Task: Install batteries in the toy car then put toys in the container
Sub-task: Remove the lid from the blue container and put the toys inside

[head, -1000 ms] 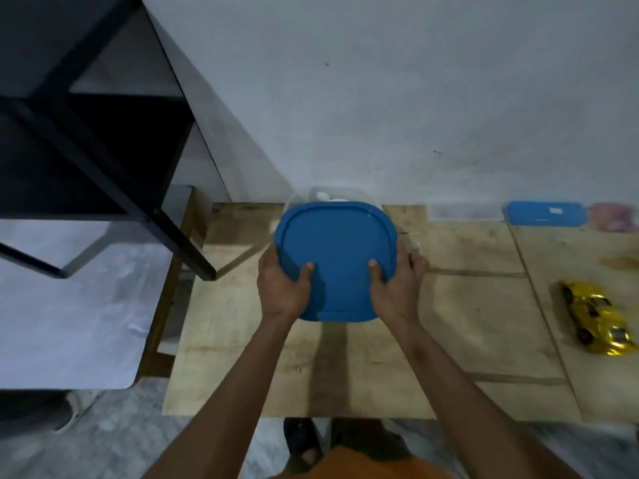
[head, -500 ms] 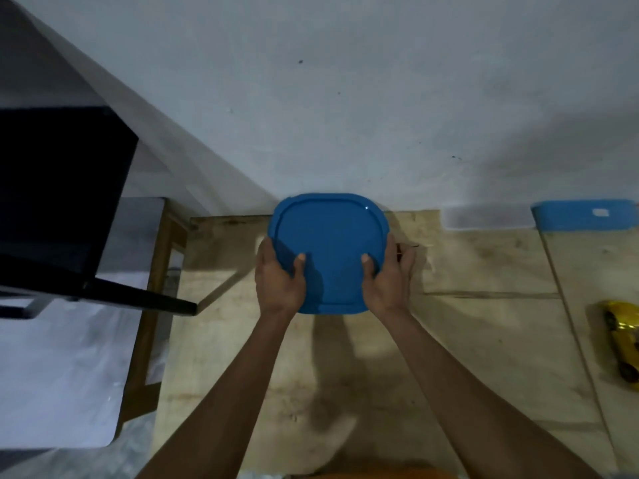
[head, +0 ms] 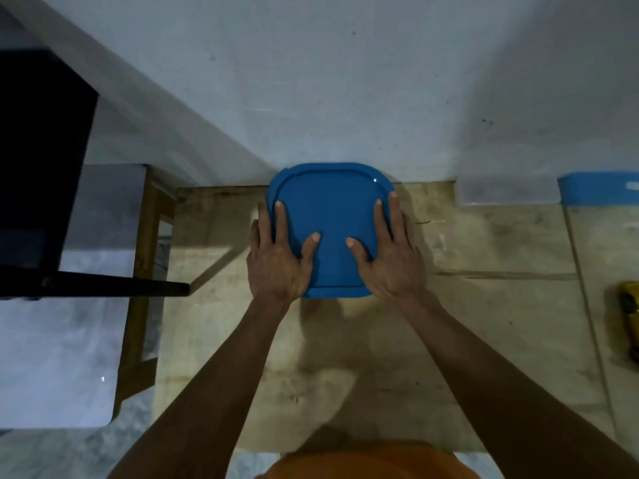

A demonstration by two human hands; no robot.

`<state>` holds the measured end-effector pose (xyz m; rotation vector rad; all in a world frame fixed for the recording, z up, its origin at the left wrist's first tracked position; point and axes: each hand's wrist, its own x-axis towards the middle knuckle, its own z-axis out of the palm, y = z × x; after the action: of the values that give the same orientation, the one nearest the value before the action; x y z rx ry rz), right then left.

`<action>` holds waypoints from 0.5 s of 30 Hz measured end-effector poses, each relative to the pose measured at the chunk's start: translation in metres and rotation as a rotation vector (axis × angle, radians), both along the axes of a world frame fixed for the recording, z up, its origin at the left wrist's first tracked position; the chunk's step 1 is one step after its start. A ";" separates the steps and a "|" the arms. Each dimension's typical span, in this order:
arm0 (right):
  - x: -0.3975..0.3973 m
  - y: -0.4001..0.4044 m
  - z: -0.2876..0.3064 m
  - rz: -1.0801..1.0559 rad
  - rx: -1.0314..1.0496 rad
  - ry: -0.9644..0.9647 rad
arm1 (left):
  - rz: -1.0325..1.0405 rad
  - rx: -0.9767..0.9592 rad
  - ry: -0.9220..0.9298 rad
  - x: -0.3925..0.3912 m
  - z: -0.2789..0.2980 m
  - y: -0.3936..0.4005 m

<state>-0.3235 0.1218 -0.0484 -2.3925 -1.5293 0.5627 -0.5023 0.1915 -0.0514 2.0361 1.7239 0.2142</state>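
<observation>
A blue square lid (head: 330,209) lies flat at the back of the wooden table (head: 484,323), against the wall, covering the container beneath it, which is hidden. My left hand (head: 280,257) presses flat on the lid's left side with straight fingers. My right hand (head: 389,257) presses flat on its right side the same way. A yellow toy car (head: 627,316) sits at the table's right edge, partly cut off by the frame.
A second blue lid (head: 598,188) and a clear container (head: 506,193) lie along the wall at the back right. A black frame (head: 103,288) and dark shelf stand to the left, over a grey surface (head: 52,357).
The lid has gone down flat over the container. Both hands shifted from gripping its edges to lying flat on top. The view moved left, so the yellow car is nearly out of frame.
</observation>
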 end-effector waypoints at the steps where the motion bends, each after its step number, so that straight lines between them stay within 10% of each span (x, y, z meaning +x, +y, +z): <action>1: 0.000 0.001 0.001 0.001 -0.013 0.000 | 0.003 -0.005 -0.002 0.000 0.000 0.000; 15: 0.004 0.012 0.017 0.023 -0.153 -0.023 | 0.059 -0.205 0.084 0.008 0.019 0.010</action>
<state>-0.3196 0.1339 -0.0315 -2.5046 -1.5774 0.6833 -0.4947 0.2013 -0.0328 1.8713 1.7790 -0.0286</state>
